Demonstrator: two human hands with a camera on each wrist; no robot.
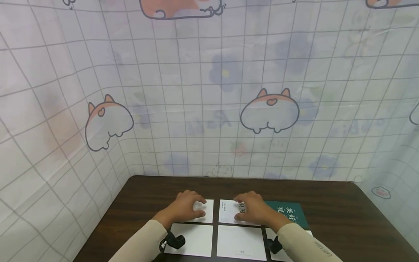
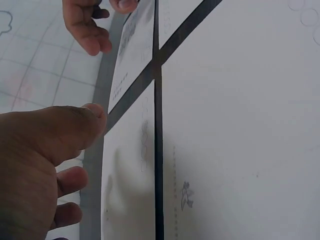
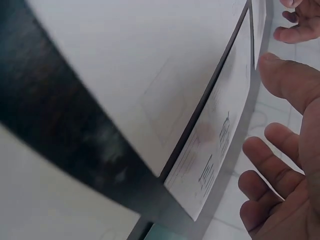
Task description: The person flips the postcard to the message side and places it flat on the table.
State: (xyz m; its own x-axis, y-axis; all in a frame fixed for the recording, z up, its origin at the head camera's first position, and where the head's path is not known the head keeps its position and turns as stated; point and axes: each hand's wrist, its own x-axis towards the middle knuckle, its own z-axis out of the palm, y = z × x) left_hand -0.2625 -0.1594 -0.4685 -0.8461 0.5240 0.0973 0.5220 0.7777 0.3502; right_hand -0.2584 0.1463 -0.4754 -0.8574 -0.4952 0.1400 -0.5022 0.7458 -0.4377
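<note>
Flat cards lie in two rows on a dark wooden table. My left hand [image 1: 184,207] is over the back-left white card [image 1: 208,209], its fingers loosely bent and nothing between them. Over the back-middle white card [image 1: 226,211], which bears dark characters, is my right hand [image 1: 255,208], also holding nothing. A green card [image 1: 296,211] with white characters lies behind the right wrist, partly covered by it. In the left wrist view, the left thumb [image 2: 85,125] appears apart from the cards. The right wrist view shows the right hand's fingers [image 3: 270,165] spread and relaxed.
Nearer me lie a front-left white card [image 1: 194,238], a front-middle white card [image 1: 240,238] with a small mark, and a front-right white card [image 1: 279,256] mostly hidden by the right forearm. A patterned grid curtain [image 1: 196,91] surrounds the table [image 1: 337,214]. Each wrist carries a small black camera [image 1: 176,241].
</note>
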